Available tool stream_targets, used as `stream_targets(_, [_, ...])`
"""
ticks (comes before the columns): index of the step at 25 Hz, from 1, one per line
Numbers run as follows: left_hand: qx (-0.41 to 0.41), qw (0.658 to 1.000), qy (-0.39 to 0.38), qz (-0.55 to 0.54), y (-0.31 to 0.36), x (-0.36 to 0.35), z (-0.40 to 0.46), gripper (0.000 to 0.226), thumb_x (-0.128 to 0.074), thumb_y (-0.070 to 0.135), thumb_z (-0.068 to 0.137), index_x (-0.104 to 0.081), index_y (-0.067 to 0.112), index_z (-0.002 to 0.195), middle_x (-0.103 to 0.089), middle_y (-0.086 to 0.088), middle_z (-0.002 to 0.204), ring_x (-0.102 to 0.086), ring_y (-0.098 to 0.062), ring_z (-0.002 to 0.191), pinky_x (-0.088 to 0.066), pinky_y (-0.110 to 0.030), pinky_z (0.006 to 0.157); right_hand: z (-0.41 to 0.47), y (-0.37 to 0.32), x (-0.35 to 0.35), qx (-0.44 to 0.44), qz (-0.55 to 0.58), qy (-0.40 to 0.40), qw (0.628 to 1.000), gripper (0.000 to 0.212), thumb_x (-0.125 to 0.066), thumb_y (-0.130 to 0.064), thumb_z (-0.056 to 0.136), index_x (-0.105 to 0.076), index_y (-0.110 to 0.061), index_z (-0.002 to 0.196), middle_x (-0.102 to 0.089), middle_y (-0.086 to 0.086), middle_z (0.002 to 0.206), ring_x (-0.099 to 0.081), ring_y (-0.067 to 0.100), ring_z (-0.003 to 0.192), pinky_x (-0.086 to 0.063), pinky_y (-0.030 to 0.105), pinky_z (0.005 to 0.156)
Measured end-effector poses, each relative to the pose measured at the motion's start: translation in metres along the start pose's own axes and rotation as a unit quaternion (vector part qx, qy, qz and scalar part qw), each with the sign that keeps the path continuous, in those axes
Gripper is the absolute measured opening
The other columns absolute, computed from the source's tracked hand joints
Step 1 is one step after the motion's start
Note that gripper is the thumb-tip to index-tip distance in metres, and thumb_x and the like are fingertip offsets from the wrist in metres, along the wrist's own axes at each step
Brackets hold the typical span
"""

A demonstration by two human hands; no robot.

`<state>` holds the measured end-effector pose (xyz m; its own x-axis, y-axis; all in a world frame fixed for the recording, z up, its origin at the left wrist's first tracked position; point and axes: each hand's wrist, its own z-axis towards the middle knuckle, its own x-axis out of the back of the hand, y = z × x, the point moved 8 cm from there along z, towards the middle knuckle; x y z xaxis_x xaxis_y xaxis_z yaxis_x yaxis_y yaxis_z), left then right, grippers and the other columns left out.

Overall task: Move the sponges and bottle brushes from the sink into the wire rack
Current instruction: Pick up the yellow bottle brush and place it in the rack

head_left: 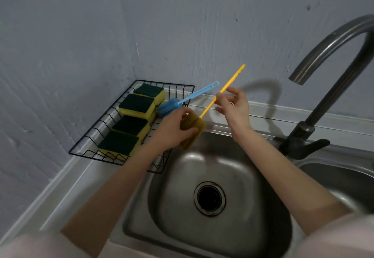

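Observation:
A yellow bottle brush (226,87) with a long thin handle and a brownish-yellow sponge head (192,136) is held over the sink's far left edge. My left hand (172,130) grips the sponge head. My right hand (232,106) pinches the handle partway up. The black wire rack (97,128) sits on the counter in the wall corner, holding several yellow sponges with dark green tops (137,106). A blue bottle brush (182,101) lies in the rack, its handle sticking out over the rack's right rim.
The steel sink basin (182,207) with a round drain (209,198) lies below my arms and holds nothing. A tall curved faucet (323,59) stands at the right, with a second basin (340,176) beyond. Grey walls close the corner behind the rack.

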<state>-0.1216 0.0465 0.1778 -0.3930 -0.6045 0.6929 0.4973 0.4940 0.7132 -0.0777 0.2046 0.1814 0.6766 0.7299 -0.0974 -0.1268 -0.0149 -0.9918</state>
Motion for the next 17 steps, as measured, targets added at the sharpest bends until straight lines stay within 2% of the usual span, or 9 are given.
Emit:
stream_targets(3, [0.006, 1.000, 0.007, 0.030, -0.014, 0.027, 0.013, 0.053, -0.064, 0.017, 0.081, -0.041, 0.016, 0.130, -0.047, -0.009, 0.135, -0.044, -0.022, 0.123, -0.034, -0.023, 0.090, 0.006, -0.004, -0.024, 0.001, -0.011, -0.026, 1.000, 0.018, -0.056, -0.008, 0.088, -0.043, -0.013, 0.100, -0.056, -0.003, 0.076, -0.059, 0.010, 0.071, -0.052, 0.019, 0.065])
stream_targets(5, [0.017, 0.999, 0.008, 0.045, -0.028, 0.038, 0.022, 0.054, -0.064, 0.013, 0.081, -0.041, 0.016, 0.130, -0.046, -0.012, 0.136, -0.044, -0.024, 0.125, -0.035, -0.026, 0.094, 0.011, 0.001, -0.040, -0.008, -0.018, -0.042, 0.999, 0.016, -0.057, -0.006, 0.087, -0.044, -0.015, 0.088, -0.055, -0.002, 0.074, -0.060, 0.013, 0.070, -0.054, 0.022, 0.067])
stream_targets(7, [0.034, 0.997, 0.006, 0.063, -0.044, 0.042, 0.031, 0.055, -0.063, 0.011, 0.081, -0.041, 0.016, 0.131, -0.046, -0.012, 0.136, -0.043, -0.025, 0.126, -0.037, -0.033, 0.100, 0.015, 0.011, -0.053, -0.017, -0.042, -0.052, 0.998, 0.024, -0.061, -0.009, 0.084, -0.044, -0.023, 0.076, -0.055, -0.004, 0.073, -0.064, 0.024, 0.078, -0.057, 0.039, 0.081])
stream_targets(9, [0.049, 0.995, 0.003, 0.081, -0.061, 0.041, 0.041, 0.056, -0.062, 0.010, 0.081, -0.040, 0.017, 0.131, -0.045, -0.014, 0.135, -0.042, -0.026, 0.126, -0.038, -0.037, 0.103, 0.020, 0.023, -0.063, -0.022, -0.073, -0.060, 0.995, 0.027, -0.064, -0.013, 0.082, -0.043, -0.028, 0.073, -0.056, -0.008, 0.074, -0.065, 0.033, 0.093, -0.052, 0.051, 0.090])
stream_targets(11, [0.065, 0.995, -0.002, 0.080, -0.076, 0.038, 0.051, 0.056, -0.062, 0.009, 0.081, -0.041, 0.018, 0.131, -0.045, -0.015, 0.134, -0.042, -0.027, 0.126, -0.038, -0.037, 0.103, 0.023, 0.035, -0.071, -0.026, -0.083, -0.066, 0.994, 0.026, -0.064, -0.014, 0.082, -0.044, -0.028, 0.074, -0.056, -0.010, 0.074, -0.065, 0.032, 0.095, -0.052, 0.052, 0.091])
stream_targets(15, [0.071, 0.994, -0.028, 0.074, -0.099, 0.024, 0.068, 0.053, -0.062, 0.006, 0.080, -0.044, 0.017, 0.129, -0.047, -0.014, 0.133, -0.044, -0.026, 0.125, -0.037, -0.035, 0.103, 0.034, 0.059, -0.071, -0.028, -0.107, -0.061, 0.992, 0.017, -0.064, -0.014, 0.083, -0.048, -0.018, 0.087, -0.055, -0.010, 0.073, -0.064, 0.026, 0.090, -0.052, 0.051, 0.090])
stream_targets(17, [0.066, 0.994, -0.036, 0.074, -0.106, 0.016, 0.074, 0.052, -0.061, 0.004, 0.080, -0.044, 0.015, 0.128, -0.047, -0.014, 0.133, -0.044, -0.027, 0.125, -0.037, -0.036, 0.104, 0.036, 0.070, -0.069, -0.043, -0.111, -0.057, 0.991, 0.020, -0.064, -0.014, 0.083, -0.046, -0.023, 0.078, -0.055, -0.009, 0.073, -0.065, 0.031, 0.093, -0.052, 0.052, 0.090])
